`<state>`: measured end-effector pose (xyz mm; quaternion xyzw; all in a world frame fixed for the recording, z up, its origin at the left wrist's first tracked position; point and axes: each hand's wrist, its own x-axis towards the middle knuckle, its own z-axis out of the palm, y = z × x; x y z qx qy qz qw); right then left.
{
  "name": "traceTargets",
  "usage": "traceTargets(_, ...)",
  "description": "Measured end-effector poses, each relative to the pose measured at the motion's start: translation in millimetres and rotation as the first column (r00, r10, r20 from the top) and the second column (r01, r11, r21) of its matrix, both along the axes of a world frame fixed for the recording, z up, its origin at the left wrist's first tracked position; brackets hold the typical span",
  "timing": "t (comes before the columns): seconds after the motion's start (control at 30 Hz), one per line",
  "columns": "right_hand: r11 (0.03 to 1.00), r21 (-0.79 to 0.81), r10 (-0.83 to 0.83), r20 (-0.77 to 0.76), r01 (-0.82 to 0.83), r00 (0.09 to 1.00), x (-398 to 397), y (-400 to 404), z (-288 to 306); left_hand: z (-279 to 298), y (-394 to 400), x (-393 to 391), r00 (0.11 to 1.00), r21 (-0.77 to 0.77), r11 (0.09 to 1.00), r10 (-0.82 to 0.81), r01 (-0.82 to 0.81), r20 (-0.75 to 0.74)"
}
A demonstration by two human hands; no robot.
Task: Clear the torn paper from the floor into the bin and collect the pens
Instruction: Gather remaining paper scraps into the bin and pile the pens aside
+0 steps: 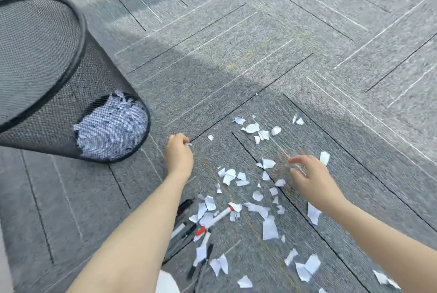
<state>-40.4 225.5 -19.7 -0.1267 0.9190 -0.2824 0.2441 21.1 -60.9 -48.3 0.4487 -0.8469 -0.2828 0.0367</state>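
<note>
Carpet (260,32): I see grey tiles with thin black and white lines filling the view; a darker band of shadow crosses the upper left.

Bin (78,39): black mesh, at the left, cut off by the left edge. Through the mesh I make out white crumpled paper (111,131) at its bottom (how much lies deeper I cannot tell).

Left hand (178,153): its fingers are curled, pinching a small white scrap (189,144), just right of the bin's base. The fingertips are turned away from me.

Right hand (309,179): blurred, fingers spread and relaxed, grasping nothing I can see, low over the scraps; whether it touches the floor I cannot tell.

Torn paper (269,229): many white bits lie strewn on the carpet between and below both hands, reaching to the lower right edge.

Pens (217,218): a loose cluster beside the left forearm, partly buried under scraps; one is white with a red part, others are black. I cannot count them (some run under the arm).
</note>
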Motion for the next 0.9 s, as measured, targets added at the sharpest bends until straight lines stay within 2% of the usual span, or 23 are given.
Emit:
traceTargets(0.1,1.0,0.018,0.017,0.01,-0.018,1.0,4,6,8,7,4,-21,0.999,0.169,0.985,0.033,-0.035,0.013)
traceTargets(0.17,1.0,-0.009,0.001,0.023,-0.001,1.0,-4,1,16,8,13,-38,0.996,0.263,0.961,-0.085,0.084,-0.01)
traceTargets(0.27,0.999,0.014,0.051,0.022,-0.051,0.998,-13,-9,27,8,32,-49,0.974,0.248,0.947,-0.223,0.204,0.047)
traceTargets(0.47,0.96,0.149,0.235,0.046,-0.239,0.971,-23,-21,43,0,48,-43,0.994,0.076,0.996,-0.061,0.054,0.086)
traceTargets(0.63,0.949,0.158,0.266,0.07,-0.274,0.961,-27,-22,45,3,53,-43,0.991,0.094,0.989,0.108,-0.116,0.08)
traceTargets(0.67,0.948,0.155,0.269,0.072,-0.277,0.961,-27,-20,43,3,54,-44,0.994,0.126,0.987,0.093,-0.099,0.053)
traceTargets(0.73,0.953,0.145,0.253,0.093,-0.264,0.963,-25,-13,36,4,56,-54,0.999,0.185,0.981,-0.052,0.053,-0.006)
traceTargets(0.8,0.958,0.152,0.223,0.129,-0.242,0.966,-22,-6,31,5,60,-69,0.969,0.194,0.949,-0.245,0.248,-0.038)
traceTargets(0.9,0.959,0.172,0.192,0.179,-0.223,0.965,-13,7,26,6,64,-90,0.926,0.211,0.903,-0.375,0.374,-0.036)
